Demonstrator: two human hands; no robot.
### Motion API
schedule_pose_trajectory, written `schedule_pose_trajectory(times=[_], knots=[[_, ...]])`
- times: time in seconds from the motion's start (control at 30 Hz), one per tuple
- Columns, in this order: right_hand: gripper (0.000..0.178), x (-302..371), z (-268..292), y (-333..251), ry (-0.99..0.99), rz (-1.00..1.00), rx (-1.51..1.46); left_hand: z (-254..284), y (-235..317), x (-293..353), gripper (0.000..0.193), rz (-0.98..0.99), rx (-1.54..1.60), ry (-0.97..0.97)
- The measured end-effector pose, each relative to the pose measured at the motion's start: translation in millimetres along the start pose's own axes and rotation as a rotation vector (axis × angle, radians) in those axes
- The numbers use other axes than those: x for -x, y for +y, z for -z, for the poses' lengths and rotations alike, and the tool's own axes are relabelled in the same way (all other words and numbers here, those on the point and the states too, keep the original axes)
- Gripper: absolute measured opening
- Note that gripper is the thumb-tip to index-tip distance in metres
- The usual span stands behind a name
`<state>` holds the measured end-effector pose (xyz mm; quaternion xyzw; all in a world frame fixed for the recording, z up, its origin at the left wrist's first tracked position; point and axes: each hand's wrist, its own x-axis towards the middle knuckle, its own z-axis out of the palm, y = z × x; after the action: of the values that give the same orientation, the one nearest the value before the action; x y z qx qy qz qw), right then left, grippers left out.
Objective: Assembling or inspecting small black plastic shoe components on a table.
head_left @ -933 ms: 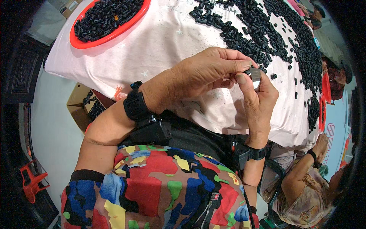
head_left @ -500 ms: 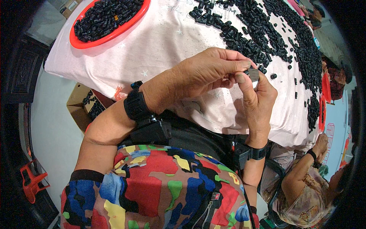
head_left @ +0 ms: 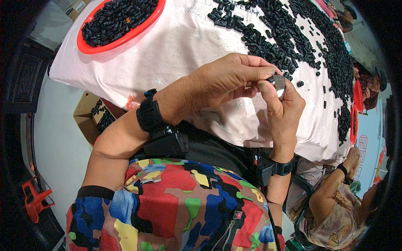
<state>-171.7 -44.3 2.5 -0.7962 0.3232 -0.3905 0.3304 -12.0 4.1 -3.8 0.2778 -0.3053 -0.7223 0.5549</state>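
My left hand (head_left: 228, 79) pinches a small black plastic piece (head_left: 271, 78) between thumb and fingertips. Closed around a flat grey metal blade (head_left: 279, 81), my right hand (head_left: 284, 106) meets the left one, and the blade lies against the piece. Fingertips partly cover both the blade and the piece. Just beyond the hands, many loose black plastic pieces (head_left: 268, 44) are spread over the pale pink tablecloth (head_left: 176, 50).
A red basin (head_left: 125, 41) full of black pieces stands at the far left of the table. Below the table's left edge is a cardboard box (head_left: 86, 119) with more pieces. At right sits another person (head_left: 335, 205), hands near the table edge. A red stool (head_left: 35, 198) stands lower left.
Both hands stay almost in place. The blade has tilted slightly between the fingers, and my right thumb has shifted a little.
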Motion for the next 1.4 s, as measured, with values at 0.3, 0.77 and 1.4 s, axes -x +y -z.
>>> schedule_pose_trajectory(times=[0.3, 0.77, 1.4], knots=[[0.032, 1, 0, -4, -0.034, -0.062, 0.053, 2, -1, 0, 0.028, 0.003, -0.013, 0.019], [0.022, 2, 1, -12, 0.006, -0.108, 0.019, 3, 1, 1, 0.028, -0.003, -0.029, 0.026], [0.009, -3, -1, -6, 0.216, 0.052, -0.075, 4, 4, -1, 0.031, -0.109, -0.009, -0.035]])
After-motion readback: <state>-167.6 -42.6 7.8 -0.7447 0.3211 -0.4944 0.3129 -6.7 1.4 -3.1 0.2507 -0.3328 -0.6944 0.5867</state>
